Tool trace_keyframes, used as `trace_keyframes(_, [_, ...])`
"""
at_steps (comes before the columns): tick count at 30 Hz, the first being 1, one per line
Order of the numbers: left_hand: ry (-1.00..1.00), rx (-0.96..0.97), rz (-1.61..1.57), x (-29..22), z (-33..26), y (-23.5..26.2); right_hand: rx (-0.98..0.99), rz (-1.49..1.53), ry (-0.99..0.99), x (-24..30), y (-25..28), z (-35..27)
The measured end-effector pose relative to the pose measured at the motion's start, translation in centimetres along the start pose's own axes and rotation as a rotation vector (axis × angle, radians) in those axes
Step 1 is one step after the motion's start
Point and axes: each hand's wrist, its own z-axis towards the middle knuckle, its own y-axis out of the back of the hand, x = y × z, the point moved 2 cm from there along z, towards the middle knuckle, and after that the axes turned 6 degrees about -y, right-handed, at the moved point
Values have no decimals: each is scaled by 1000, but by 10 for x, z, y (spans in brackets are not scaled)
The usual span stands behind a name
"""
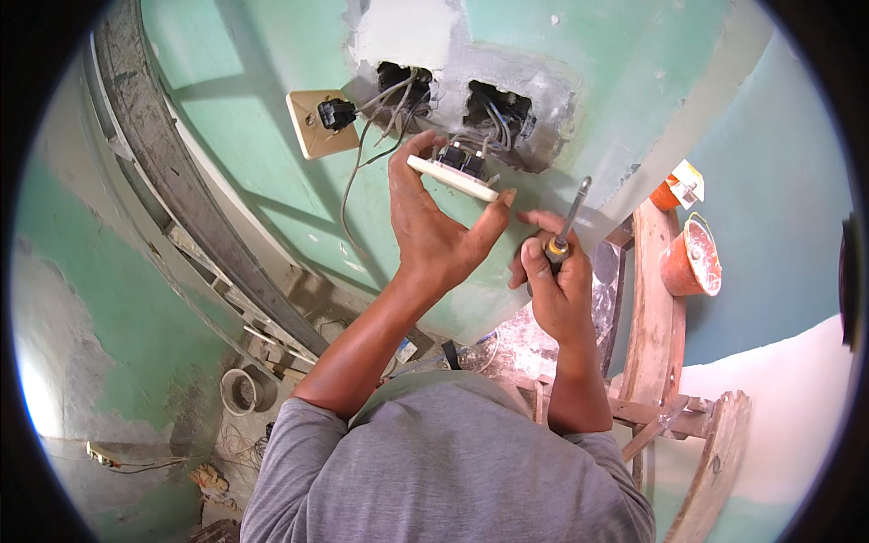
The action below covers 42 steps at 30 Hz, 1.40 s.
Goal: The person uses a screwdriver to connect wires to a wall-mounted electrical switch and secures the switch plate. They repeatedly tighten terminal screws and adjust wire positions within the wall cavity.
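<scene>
My left hand [434,226] grips a cream switch plate [451,176] by its edges, just below two open wall boxes [493,109] full of grey wires [389,104]. Wires run from the right box into the black parts on the plate's back. My right hand [554,281] is closed on a screwdriver [568,222] with a black and orange handle, its metal shaft pointing up toward the wall, a little to the right of the plate. A second cream plate [312,127] hangs loose on the green wall to the left, with a black part on it.
The green wall [253,81] has grey patched plaster around the boxes. A wooden ladder or trestle [652,317] stands at the right, with an orange bucket [692,258] hanging on it. Below lie a roll of tape [240,391], rubble and loose wires on the floor.
</scene>
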Motion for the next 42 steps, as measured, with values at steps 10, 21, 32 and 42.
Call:
trace_keyframes(10, [21,79,-402,8,-2,26,4,115,-140,-13,5,-27])
trace_keyframes(21, [38,244,-580,35,8,32,-146,81,100,25,-18,-68])
trace_keyframes(32, [-63,41,-354,11,-2,23,-337,-52,-132,43,-24,-89])
trace_keyframes(42, [21,61,-362,4,-4,0,-319,21,-221,14,-41,-110])
